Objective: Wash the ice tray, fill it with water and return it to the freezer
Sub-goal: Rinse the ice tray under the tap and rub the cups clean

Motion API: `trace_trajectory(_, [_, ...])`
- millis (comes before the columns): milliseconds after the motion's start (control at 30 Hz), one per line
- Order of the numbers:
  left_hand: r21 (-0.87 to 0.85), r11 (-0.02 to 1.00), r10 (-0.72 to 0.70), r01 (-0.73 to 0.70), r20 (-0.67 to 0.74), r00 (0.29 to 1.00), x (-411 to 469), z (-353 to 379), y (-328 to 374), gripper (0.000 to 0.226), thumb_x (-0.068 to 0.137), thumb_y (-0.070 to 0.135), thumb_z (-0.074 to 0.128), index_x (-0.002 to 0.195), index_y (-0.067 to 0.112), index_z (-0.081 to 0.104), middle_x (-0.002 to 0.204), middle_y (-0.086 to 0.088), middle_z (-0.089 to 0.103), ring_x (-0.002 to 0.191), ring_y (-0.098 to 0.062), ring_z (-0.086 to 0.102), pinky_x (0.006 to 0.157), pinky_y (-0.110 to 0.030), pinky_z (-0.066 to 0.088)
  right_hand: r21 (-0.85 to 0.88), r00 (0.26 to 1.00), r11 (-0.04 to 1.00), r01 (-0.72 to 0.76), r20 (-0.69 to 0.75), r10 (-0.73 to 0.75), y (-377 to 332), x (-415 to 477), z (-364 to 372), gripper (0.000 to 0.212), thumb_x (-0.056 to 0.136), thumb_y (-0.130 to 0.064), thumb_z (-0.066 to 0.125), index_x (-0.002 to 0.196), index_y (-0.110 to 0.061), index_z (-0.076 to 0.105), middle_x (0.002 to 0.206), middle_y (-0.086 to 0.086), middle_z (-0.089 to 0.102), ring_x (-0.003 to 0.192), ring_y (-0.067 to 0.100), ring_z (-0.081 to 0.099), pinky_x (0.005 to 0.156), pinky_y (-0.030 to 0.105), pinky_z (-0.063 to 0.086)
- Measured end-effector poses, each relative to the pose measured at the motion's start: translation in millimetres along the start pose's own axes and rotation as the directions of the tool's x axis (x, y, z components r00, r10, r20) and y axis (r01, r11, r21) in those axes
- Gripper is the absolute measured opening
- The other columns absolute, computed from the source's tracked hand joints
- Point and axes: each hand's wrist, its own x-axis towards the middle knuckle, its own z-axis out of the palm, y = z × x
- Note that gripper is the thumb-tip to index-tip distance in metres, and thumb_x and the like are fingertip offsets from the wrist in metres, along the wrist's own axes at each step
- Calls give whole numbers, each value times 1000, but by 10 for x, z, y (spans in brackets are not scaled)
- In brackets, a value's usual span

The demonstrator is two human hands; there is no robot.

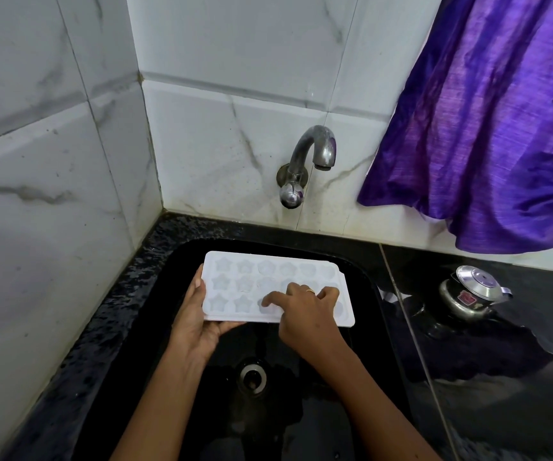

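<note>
Holding the white ice tray [268,271] over the black sink [135,361], the left hand [195,324] grips its near left corner. The right hand [305,317] rests on top, 1 finger poking a cup, below the tap [315,151].

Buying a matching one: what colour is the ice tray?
White ice tray, head view.

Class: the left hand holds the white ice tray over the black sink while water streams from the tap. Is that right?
Not quite. The head view shows no water coming from the tap. The rest stands: the left hand holds the white ice tray over the black sink.
</note>
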Motion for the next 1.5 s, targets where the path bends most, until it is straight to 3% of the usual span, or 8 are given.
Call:
trace_trajectory(200, [-22, 1000, 12, -12, 15, 1000, -11, 35, 1, 31, 100, 32, 36, 124, 29, 54, 105, 0, 66, 92, -24, 64, 50, -44, 57, 29, 997, 999, -17, 74, 15, -39, 23, 37, 49, 84, -3, 42, 119, -34, 57, 96, -5, 41, 105, 18, 48, 84, 37, 9])
trace_trajectory(433, [4, 1000, 0, 0, 13, 1000, -3, -11, 0, 33, 99, 35, 39, 128, 31, 54, 111, -1, 67, 96, -26, 65, 54, -43, 57, -26, 1000, 1000, -13, 24, 14, 9, -23, 59, 51, 84, 0, 42, 118, -37, 54, 91, -5, 40, 85, 15, 36, 71, 31, 1])
trace_trajectory(633, [-31, 999, -34, 35, 36, 999, -42, -36, -22, 35, 100, 35, 36, 132, 32, 50, 117, -3, 64, 97, -28, 65, 57, -45, 57, -31, 1000, 999, -10, 24, 11, -4, 1, 65, 54, 84, -3, 42, 124, -38, 51, 93, -7, 38, 101, 19, 48, 76, 36, 8])
trace_trajectory(833, [-9, 999, -44, 45, 44, 998, -44, -36, -16, 34, 99, 36, 37, 129, 34, 51, 117, -2, 65, 96, -27, 65, 59, -48, 57, -33, 999, 999, 2, 36, -1, 18, -2, 78, 49, 84, -3, 42, 119, -36, 55, 93, -6, 38, 100, 19, 47, 76, 36, 7])
trace_trajectory(967, [-11, 1000, -28, 29, 44, 999, -49, -11, -49, 33, 99, 36, 37, 128, 33, 53, 112, -1, 67, 93, -25, 67, 57, -45, 57, -34, 1000, 999, -9, -1, 9, 32, -16, 65, 49, 83, -1, 42, 118, -33, 55, 92, -5, 40, 90, 19, 43, 72, 33, 3])
trace_trajectory(1133, [-7, 1000, -5, 5, 48, 999, -29, -19, -61, 33, 98, 37, 38, 127, 33, 54, 117, -3, 66, 98, -27, 66, 59, -46, 57, 23, 992, 999, 32, -126, -29, -23, 9, 90, 51, 68, 2, 40, 104, -26, 63, 87, -1, 51, 85, 23, 55, 75, 34, 6])
trace_trajectory(1333, [-31, 1000, -3, 4, 50, 999, -17, -17, -96, 35, 99, 33, 37, 131, 30, 51, 114, -4, 66, 88, -25, 70, 56, -45, 56, -9, 994, 995, 102, 38, -102, -160, 32, 50, 54, 82, -3, 43, 125, -34, 54, 93, -3, 41, 101, 20, 47, 68, 34, 3])
trace_trajectory(1500, [-50, 999, -8, 11, 52, 999, -11, -10, -98, 36, 99, 34, 37, 131, 30, 51, 118, -5, 65, 96, -29, 66, 57, -49, 56, 0, 992, 994, 111, 68, -111, -191, 37, 104, 52, 86, -5, 43, 128, -33, 52, 95, -1, 44, 105, 22, 47, 68, 35, 4])
